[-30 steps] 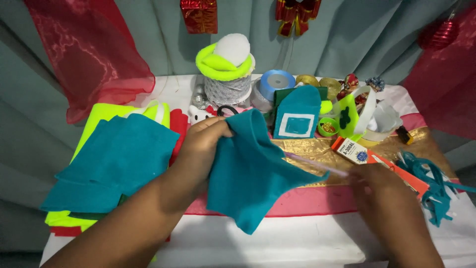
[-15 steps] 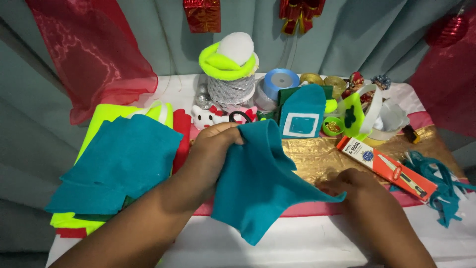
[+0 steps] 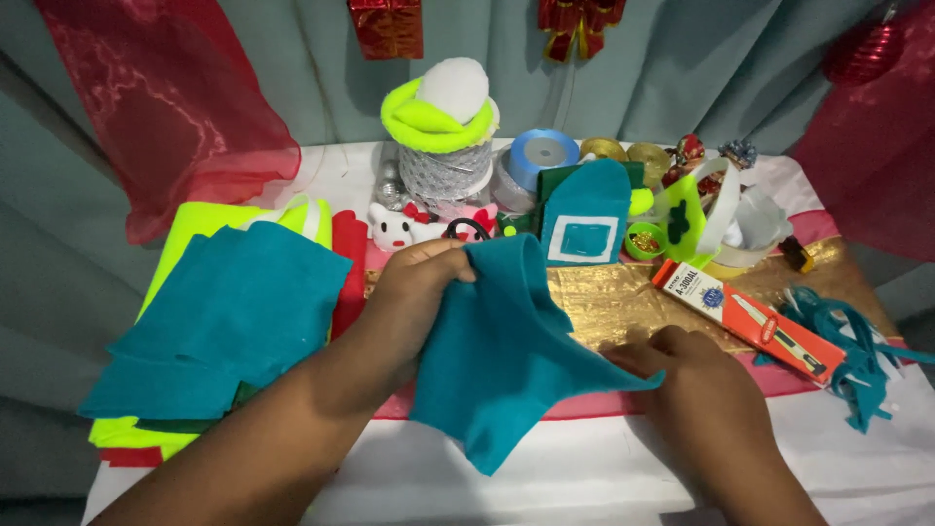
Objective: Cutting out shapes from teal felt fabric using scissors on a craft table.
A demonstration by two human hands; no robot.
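Left hand (image 3: 414, 292) pinches teal felt piece (image 3: 506, 356) top edge; right hand (image 3: 696, 385) grips right corner; long axis slants down-left.

Left hand (image 3: 414, 292) is up over the middle of the surface, fingers (image 3: 443, 265) curled and pinched tight, forearm angling in from the lower left. Right hand (image 3: 696, 375) sits lower toward the near edge, knuckles up, fingers folded under.
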